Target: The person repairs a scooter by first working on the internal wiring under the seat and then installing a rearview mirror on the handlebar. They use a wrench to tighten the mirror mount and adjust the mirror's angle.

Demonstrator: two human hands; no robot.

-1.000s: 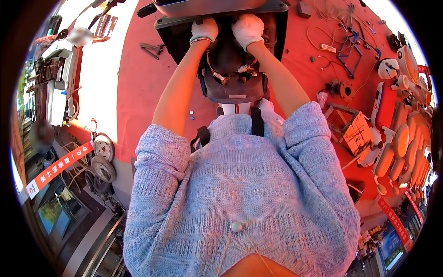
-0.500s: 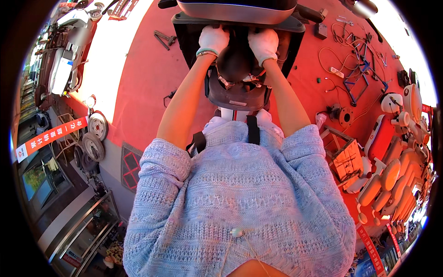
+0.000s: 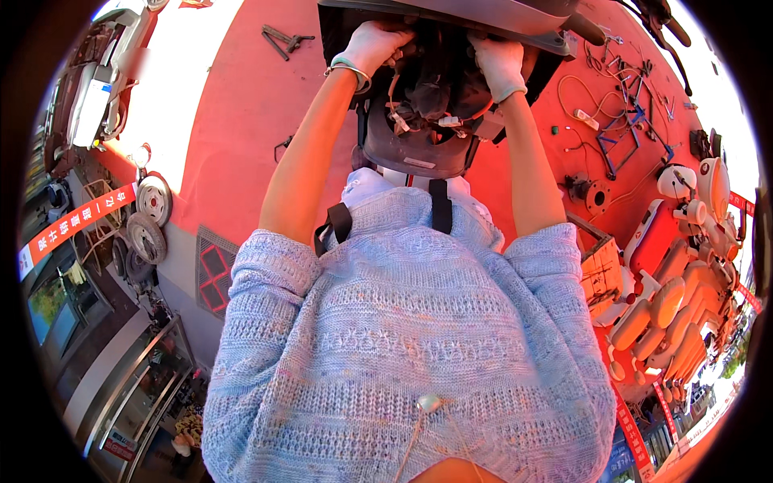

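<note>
Both of my hands wear white gloves and reach into a black scooter housing point(image 3: 415, 153) at the top centre. My left hand point(image 3: 374, 50) has curled fingers at the underside of the upper panel point(image 3: 507, 14), on something hidden there. Opposite it, my right hand point(image 3: 498, 66) touches the housing's inner right side, its fingertips mostly hidden by the panel. Between them are dark parts, exposed wires and white connectors point(image 3: 451, 121).
Red flooring point(image 3: 233, 137) surrounds me. Tools and cables point(image 3: 588, 97), a blue metal frame point(image 3: 620, 153) and a wooden crate point(image 3: 600, 274) lie right, beside stacked seats point(image 3: 660, 306). Wheels point(image 3: 149, 217), parked scooters point(image 3: 105, 88) and red banner tape point(image 3: 80, 217) are left.
The housing and both hands appear higher and farther right than half a second ago. My hands have spread farther apart, and more of the wiring between them shows.
</note>
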